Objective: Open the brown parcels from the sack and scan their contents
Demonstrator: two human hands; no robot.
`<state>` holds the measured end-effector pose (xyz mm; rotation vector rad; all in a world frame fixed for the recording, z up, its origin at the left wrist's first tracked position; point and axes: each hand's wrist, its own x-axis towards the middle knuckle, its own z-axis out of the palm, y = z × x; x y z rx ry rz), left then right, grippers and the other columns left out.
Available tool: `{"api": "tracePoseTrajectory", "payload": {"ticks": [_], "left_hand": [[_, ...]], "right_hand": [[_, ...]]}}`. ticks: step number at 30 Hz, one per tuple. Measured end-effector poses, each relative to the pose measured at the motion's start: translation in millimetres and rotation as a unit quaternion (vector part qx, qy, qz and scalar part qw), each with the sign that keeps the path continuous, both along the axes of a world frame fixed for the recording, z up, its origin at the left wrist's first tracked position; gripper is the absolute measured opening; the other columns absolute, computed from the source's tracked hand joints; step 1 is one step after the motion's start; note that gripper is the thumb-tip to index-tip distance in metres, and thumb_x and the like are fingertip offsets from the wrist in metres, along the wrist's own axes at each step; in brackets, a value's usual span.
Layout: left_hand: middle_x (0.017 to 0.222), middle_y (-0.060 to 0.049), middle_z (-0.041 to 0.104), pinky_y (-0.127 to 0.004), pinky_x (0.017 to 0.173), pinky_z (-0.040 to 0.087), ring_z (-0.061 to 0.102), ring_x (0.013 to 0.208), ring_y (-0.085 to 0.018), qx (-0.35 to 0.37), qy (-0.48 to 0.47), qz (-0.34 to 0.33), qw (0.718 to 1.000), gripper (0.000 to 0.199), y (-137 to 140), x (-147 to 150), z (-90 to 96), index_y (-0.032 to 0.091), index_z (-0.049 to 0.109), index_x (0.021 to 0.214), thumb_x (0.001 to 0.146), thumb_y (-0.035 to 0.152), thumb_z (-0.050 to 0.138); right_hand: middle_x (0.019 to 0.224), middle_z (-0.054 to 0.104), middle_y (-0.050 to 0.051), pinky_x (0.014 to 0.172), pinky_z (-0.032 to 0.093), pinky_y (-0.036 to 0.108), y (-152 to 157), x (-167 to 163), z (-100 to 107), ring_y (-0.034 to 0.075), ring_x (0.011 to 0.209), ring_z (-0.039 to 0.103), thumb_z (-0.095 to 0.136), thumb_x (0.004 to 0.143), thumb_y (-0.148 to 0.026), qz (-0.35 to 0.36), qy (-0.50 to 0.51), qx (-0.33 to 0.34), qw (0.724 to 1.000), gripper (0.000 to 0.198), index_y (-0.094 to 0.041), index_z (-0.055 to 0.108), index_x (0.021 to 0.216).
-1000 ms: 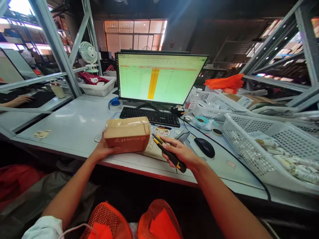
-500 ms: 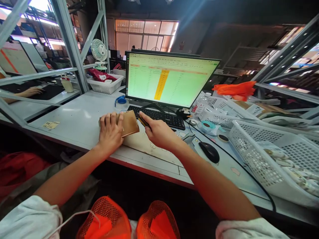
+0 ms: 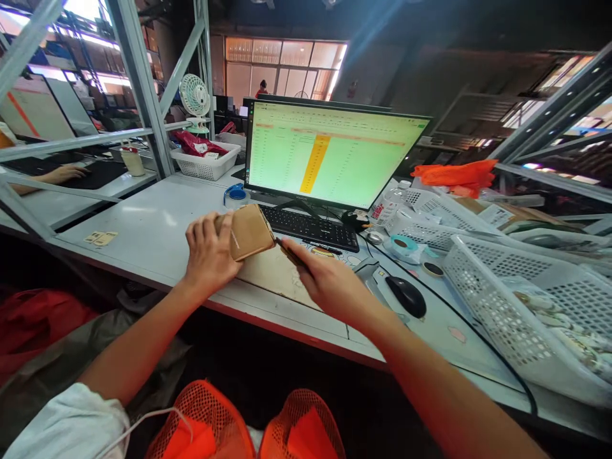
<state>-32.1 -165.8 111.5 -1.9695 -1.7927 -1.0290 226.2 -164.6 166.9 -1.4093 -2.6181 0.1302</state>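
My left hand (image 3: 208, 252) is closed around the left end of a small brown box (image 3: 252, 233) with faint lettering, tilted above the front of the desk. A slim dark utility knife (image 3: 291, 252) sits in my right hand (image 3: 329, 280), its tip at the box's right edge. The knife's handle is mostly hidden by my fingers. Beneath the box lies a pale worn board (image 3: 272, 274) on the desk. Just behind are a black keyboard (image 3: 310, 228) and a lit monitor (image 3: 329, 153).
A black mouse (image 3: 406, 296) lies to the right, near white perforated baskets (image 3: 482, 306) and a tape roll (image 3: 403, 245). A blue tape dispenser (image 3: 236, 194) stands left of the keyboard. Metal posts (image 3: 138, 83) frame the desk. Another person's hand (image 3: 69, 173) rests at the neighbouring desk.
My right hand has moved right and down with the knife, from the box's upper right corner to its lower right edge. The box has turned slightly and its face shows more.
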Motion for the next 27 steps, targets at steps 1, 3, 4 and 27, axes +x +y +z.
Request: {"api": "tracePoseTrajectory", "payload": {"ticks": [1,3,4,27], "left_hand": [[0.146,-0.023,0.042,-0.064,0.121,0.025,0.038,0.139,-0.046,0.002,-0.039,-0.014,0.999,0.102,-0.3,-4.1,-1.5,0.017,0.04,0.158,0.07,0.039,0.087],[0.148,-0.018,0.041,-0.06,0.121,0.031,0.04,0.141,-0.043,-0.013,-0.113,-0.066,0.991,0.113,-1.7,-10.9,-7.2,0.025,0.036,0.159,0.064,0.048,0.092],[0.149,-0.016,0.041,-0.058,0.121,0.034,0.041,0.141,-0.041,-0.026,-0.144,-0.098,0.984,0.115,-2.7,-13.0,-11.1,0.028,0.035,0.16,0.063,0.05,0.093],[0.163,-0.016,0.036,-0.053,0.128,0.03,0.037,0.152,-0.038,-0.091,-0.328,-0.245,0.908,0.119,13.7,-67.2,-77.1,0.028,0.029,0.163,0.066,0.05,0.095]], "right_hand": [[0.132,0.072,0.012,0.087,0.057,0.043,2.4,10.6,9.6,0.033,0.107,0.073,0.041,0.105,-0.028,0.011,0.027,0.02,0.999,0.063,-0.029,0.029,0.168],[0.137,0.07,0.009,0.09,0.057,0.045,9.8,27.4,29.8,0.033,0.113,0.071,0.045,0.106,-0.031,0.027,0.062,0.05,0.996,0.06,-0.031,0.036,0.165],[0.14,0.068,0.008,0.094,0.056,0.045,14.1,32.5,38.9,0.032,0.117,0.069,0.046,0.105,-0.03,0.036,0.07,0.058,0.995,0.058,-0.032,0.04,0.163],[0.102,0.079,0.008,0.064,0.046,0.031,67.9,64.0,30.3,0.025,0.078,0.07,0.056,0.083,-0.005,-0.051,-0.218,0.013,0.975,0.068,-0.036,0.067,0.142]]}}
